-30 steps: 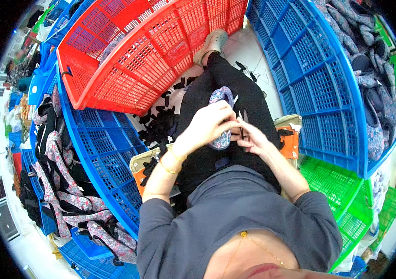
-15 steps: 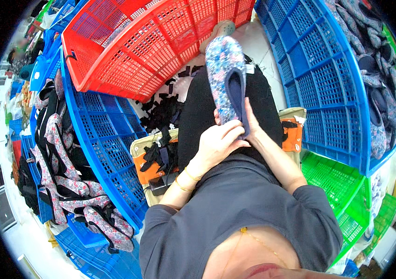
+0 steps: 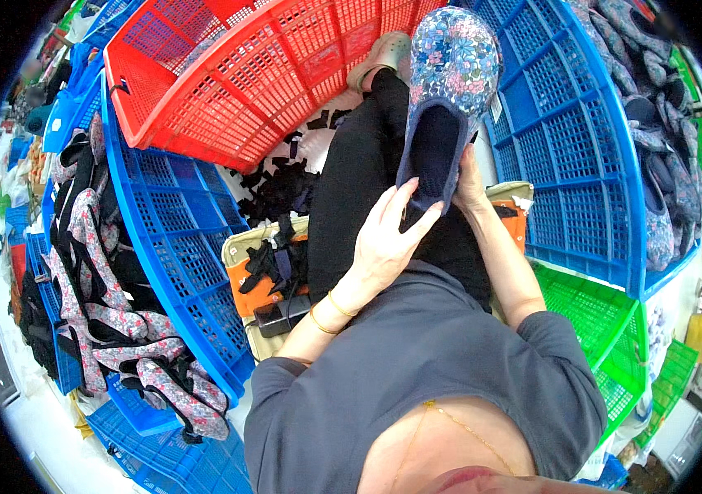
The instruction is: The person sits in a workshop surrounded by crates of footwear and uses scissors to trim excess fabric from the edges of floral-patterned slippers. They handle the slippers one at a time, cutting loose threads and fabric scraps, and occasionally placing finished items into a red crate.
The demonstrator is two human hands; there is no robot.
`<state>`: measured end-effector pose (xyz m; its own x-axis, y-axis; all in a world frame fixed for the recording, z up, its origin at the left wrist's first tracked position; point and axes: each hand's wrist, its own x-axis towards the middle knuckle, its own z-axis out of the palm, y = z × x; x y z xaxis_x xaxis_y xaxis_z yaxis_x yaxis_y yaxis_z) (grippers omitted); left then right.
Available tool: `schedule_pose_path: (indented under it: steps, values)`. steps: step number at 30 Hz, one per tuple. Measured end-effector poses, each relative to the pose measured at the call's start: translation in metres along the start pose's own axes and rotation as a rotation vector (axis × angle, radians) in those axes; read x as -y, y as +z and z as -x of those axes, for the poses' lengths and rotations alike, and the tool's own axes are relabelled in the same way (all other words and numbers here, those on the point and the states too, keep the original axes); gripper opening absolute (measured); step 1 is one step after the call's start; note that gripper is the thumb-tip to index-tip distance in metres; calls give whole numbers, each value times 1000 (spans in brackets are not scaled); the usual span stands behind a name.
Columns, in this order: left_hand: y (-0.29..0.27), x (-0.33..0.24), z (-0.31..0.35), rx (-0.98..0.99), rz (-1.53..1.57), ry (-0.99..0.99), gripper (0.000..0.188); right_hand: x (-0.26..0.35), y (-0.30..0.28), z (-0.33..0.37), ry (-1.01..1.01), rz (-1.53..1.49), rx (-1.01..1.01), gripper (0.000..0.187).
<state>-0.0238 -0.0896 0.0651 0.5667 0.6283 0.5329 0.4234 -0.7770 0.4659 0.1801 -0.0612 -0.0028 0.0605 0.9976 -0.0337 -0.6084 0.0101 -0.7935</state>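
A blue floral slipper (image 3: pixel 454 70) with a dark navy lining is held up over my lap, its toe pointing away from me and its opening facing up. My left hand (image 3: pixel 384 230) grips the heel end, with thumb and fingers on the rim. Along the right side of the heel, my right hand (image 3: pixel 471 183) holds the same slipper; some of its fingers are hidden behind it.
A red basket (image 3: pixel 260 82) stands ahead. At left a blue basket (image 3: pixel 178 247) borders a heap of pink floral slippers (image 3: pixel 120 329); another blue basket (image 3: pixel 565 148) at right borders blue floral ones (image 3: pixel 660 214). Black scraps (image 3: pixel 277 193) litter the floor. Green baskets (image 3: pixel 590 313) sit lower right.
The slipper has moved up and to the right and turned, so its opening and upper now face me. Both hands moved with it, and my left hand's grip shifted onto the heel rim.
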Motion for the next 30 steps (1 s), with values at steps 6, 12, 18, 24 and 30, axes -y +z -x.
schedule_pose_path:
  steps: [6, 12, 18, 24, 30]
  values:
    - [6, 0, 3, 15, 103, -12, 53, 19, -1, -3, -197, 210, 91, 62]
    - [8, 1, 3, 9, 57, 8, 52, 25, 0, -4, -193, 209, 113, 57]
    - [-15, 9, -23, -59, 156, -40, 28, 21, 4, -9, -195, 363, -3, 49]
    - [-24, 35, -66, -228, 814, -461, 32, 23, 27, 1, -219, 443, -122, 61]
    - [15, 42, -82, -372, 1178, -523, 89, 15, 62, 34, -576, 1454, -261, 77]
